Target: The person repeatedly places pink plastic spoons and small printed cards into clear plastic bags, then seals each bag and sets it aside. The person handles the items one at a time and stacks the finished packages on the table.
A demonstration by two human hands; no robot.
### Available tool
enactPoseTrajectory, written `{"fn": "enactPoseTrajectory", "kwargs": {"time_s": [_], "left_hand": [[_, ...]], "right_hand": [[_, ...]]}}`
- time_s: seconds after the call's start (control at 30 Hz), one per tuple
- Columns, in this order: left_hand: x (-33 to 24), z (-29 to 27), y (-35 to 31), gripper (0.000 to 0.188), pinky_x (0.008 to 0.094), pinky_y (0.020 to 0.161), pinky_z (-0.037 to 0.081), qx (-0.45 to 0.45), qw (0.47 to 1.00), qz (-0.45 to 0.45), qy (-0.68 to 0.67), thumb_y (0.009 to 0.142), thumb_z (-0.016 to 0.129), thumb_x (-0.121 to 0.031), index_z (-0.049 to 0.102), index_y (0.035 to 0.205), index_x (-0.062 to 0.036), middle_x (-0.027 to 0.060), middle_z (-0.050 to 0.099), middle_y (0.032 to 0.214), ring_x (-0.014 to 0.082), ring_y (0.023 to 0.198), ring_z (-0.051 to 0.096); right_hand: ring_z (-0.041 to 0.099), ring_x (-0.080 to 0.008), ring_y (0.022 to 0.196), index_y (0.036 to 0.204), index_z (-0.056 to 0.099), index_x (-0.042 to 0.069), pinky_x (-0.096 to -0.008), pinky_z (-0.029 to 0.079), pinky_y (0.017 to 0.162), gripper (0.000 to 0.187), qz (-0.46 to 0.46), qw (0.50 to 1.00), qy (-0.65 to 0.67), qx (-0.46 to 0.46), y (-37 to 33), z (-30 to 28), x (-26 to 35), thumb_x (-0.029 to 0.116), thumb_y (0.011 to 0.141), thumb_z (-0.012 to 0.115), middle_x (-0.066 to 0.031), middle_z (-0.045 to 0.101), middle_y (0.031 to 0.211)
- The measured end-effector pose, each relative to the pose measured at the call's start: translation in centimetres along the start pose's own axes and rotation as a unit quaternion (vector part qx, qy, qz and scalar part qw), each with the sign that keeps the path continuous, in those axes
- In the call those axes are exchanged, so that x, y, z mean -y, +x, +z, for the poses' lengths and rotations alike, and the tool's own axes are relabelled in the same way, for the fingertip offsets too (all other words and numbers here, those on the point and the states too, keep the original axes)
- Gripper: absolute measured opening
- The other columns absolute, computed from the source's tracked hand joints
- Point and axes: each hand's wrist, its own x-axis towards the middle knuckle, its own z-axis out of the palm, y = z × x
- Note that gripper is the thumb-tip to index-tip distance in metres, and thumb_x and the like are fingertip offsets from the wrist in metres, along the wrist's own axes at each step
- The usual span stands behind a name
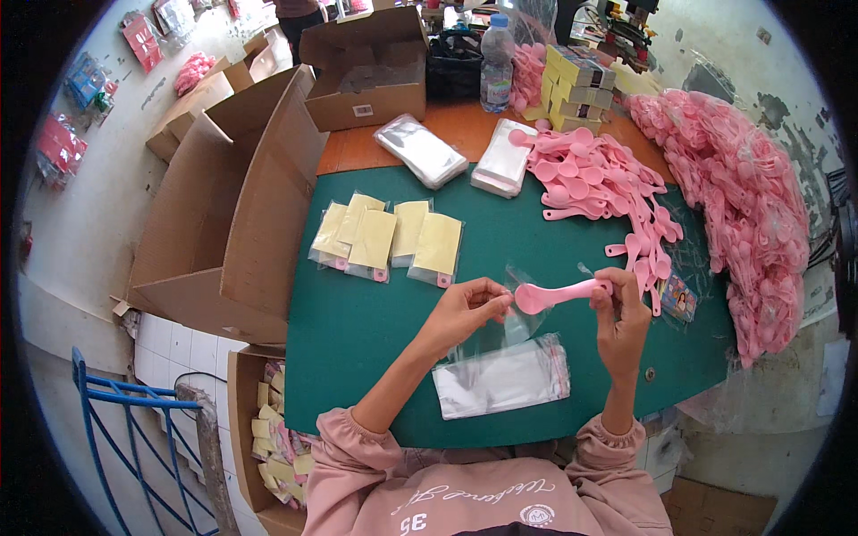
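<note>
My right hand (pixel 620 308) grips a pink plastic spoon (pixel 565 293) by the end of its handle, with the bowl pointing left. Thumb and fingers of my left hand (pixel 469 308) pinch a clear plastic bag (pixel 517 329) close to the spoon's bowl. The spoon looks to be at the bag's mouth; I cannot tell whether it is inside. Below both hands lies a stack of clear bags (pixel 500 382) on the green tabletop (pixel 357 357). Beyond my right hand spreads a heap of loose pink spoons (pixel 594 174), and a printed card (pixel 679 298) lies beside that hand.
Filled bags with yellow cards (pixel 371 239) lie at left. Two more clear-bag stacks (pixel 420 152), a water bottle (pixel 497 67) and card bundles (pixel 576 85) stand farther back. Cardboard boxes (pixel 259 214) flank the table's left; bagged pink spoons (pixel 733 196) bulge along its right.
</note>
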Motion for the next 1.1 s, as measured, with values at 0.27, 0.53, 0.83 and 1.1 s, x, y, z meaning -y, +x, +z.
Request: {"fn": "enactPoseTrajectory", "kwargs": {"time_s": [0.27,0.53,0.83,1.1], "left_hand": [[0.9,-0.2,0.0,0.019,0.0197,0.071,0.044,-0.03,0.999,0.025,-0.013,0.082,0.061,-0.014,0.058,0.095,-0.0005,0.0036,0.062,0.085,0.0089,0.08,0.058],[0.9,0.1,0.0,0.018,0.0187,0.068,0.043,-0.017,0.999,0.016,-0.032,0.08,0.063,-0.013,0.059,0.094,-0.0031,-0.0001,0.061,0.084,0.007,0.077,0.056],[1.5,-0.4,0.3,0.021,0.0201,0.067,0.043,0.0,1.0,0.028,-0.013,0.082,0.062,-0.015,0.06,0.098,-0.0024,0.0012,0.061,0.088,0.0063,0.078,0.055],[1.0,0.2,-0.2,0.023,0.019,0.065,0.042,0.033,0.998,0.02,0.047,0.084,0.058,-0.018,0.061,0.099,-0.0005,0.0007,0.061,0.082,0.0058,0.075,0.054]], "right_hand": [[0.05,-0.0089,0.056,0.097,0.053,0.003,-0.0217,0.04,0.052,0.016,-0.008,0.999,0.038,-0.038,-0.3,-0.3,0.9,0.016,0.088,0.053,-0.0052,0.054,0.067],[0.05,-0.0097,0.056,0.096,0.053,0.003,-0.023,0.04,0.052,0.015,-0.02,0.999,-0.029,-0.025,-0.3,-0.3,1.2,0.015,0.087,0.054,-0.006,0.055,0.068],[0.051,-0.0121,0.056,0.096,0.053,0.003,-0.0238,0.041,0.052,0.014,-0.018,0.998,0.019,-0.049,-0.6,-0.5,1.3,0.014,0.087,0.054,-0.0073,0.055,0.069],[0.05,-0.0114,0.055,0.095,0.053,0.003,-0.0236,0.04,0.051,0.013,-0.032,0.999,-0.015,0.008,-0.2,-0.1,1.1,0.013,0.087,0.053,-0.0065,0.054,0.068]]}}
